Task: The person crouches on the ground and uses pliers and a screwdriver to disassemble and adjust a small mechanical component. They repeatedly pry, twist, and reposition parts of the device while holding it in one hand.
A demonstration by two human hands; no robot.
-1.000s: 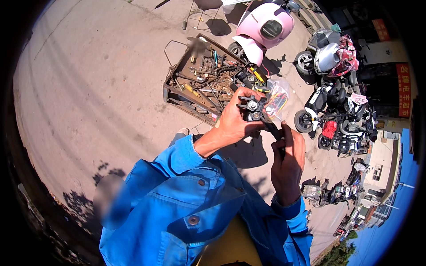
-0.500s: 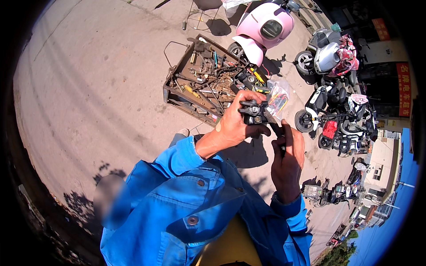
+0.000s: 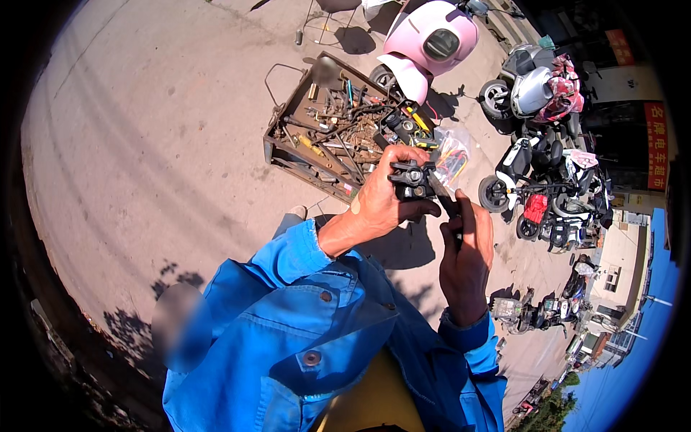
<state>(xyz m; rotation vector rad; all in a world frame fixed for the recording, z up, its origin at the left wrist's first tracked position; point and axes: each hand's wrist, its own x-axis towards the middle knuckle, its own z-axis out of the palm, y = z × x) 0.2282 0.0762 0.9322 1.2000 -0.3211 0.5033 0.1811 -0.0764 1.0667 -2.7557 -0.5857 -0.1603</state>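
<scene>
1. Head view, how far the work has got: from where I stand, it looks to be midway, to my eye. The black part (image 3: 407, 175) is up in the hand with a narrow flat tool (image 3: 440, 193) set close against its right side. Nothing shows it finished: the part is fitted to nothing, and the tool has not been put down. How much is left I can't tell from here.

2. Head view, the grips: the left hand (image 3: 374, 196) is closed around the part, its thumb underneath. The right hand (image 3: 469, 255) pinches the tool, its index finger stretched along it (a steady, careful sort of hold). Whether the tip touches the part or only sits beside it, I can't make out.

3. Head view, the part: it is in front of the person's chest, between the hands, just beyond the near corner of the open toolbox (image 3: 296, 113). It is compact, blocky and dark, with stubby projections at its left and a pale, round metal fitting catching the sun on its face. Finer detail is too small to read.
</scene>
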